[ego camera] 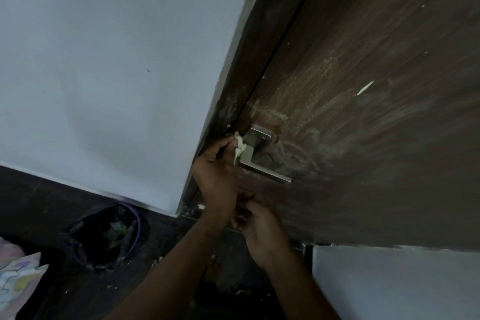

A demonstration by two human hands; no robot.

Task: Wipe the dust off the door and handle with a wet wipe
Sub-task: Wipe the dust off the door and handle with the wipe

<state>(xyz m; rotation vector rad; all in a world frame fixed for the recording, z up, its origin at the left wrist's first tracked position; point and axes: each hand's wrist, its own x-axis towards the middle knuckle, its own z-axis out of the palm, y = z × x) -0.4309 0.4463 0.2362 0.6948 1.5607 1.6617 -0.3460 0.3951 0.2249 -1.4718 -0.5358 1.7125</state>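
Low on the left, a bin (106,236) lined with a black bag stands on the dark floor (52,202) against the white wall (104,60); something greenish and crumpled lies inside, too dim to tell what. A patterned cloth (18,278) shows at the left edge.

The brown door (363,86) fills the right side, streaked with pale dust and smear marks, thickest just above and right of the metal handle (262,161). The handle's square plate sits near the door's left edge, its lever pointing right.

The left hand (218,176) reaches up with its fingers pinched on a small white wipe (240,149), pressing it against the handle's left end. The right hand (257,226) is below it, near the door, fingers curled inward; whether it holds anything cannot be told.
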